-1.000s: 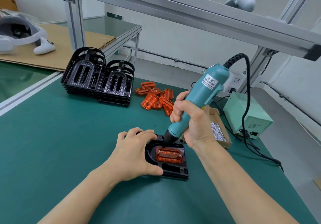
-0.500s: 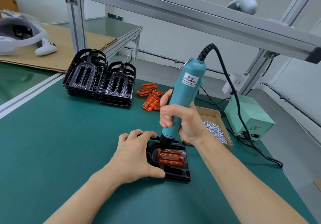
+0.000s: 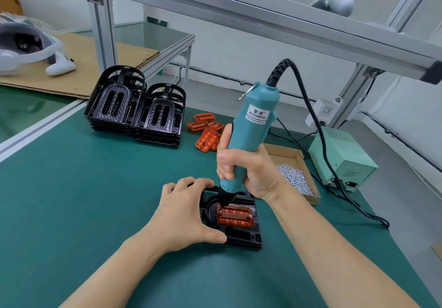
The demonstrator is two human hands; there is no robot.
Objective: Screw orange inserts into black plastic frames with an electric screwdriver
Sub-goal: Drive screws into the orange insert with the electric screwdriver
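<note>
While our right hand (image 3: pixel 248 171) wraps its curled fingers and thumb round the lower barrel of the teal screwdriver (image 3: pixel 251 135), we hold the tool nearly upright, tilted a little away from us, with its black tip set on the far left corner of the orange insert (image 3: pixel 235 217). That insert lies seated in the black frame (image 3: pixel 241 237), which rests flat on the green surface (image 3: pixel 83 200) between our two hands. Our right wrist bends inward, the forearm coming in from the lower right. Our left hand (image 3: pixel 184 212) lies palm down on the left side of the frame: its fingers are spread and bent over the far edge, the thumb stretched along the near edge, so we grip the frame from both sides. The left forearm reaches in from the lower left.

Beyond the left hand stand two stacks of black frames (image 3: pixel 136 111), side by side and touching. Just behind the right hand's knuckles we see a loose heap of orange inserts (image 3: pixel 205 130), partly hidden by the screwdriver. To the right of the right hand sits a shallow cardboard box (image 3: pixel 287 154) holding small silver screws (image 3: pixel 295 178). Farther right stands a pale green power box (image 3: pixel 342 162), and the screwdriver's black cord (image 3: pixel 308 107) loops from the top of the tool down toward it.
</note>
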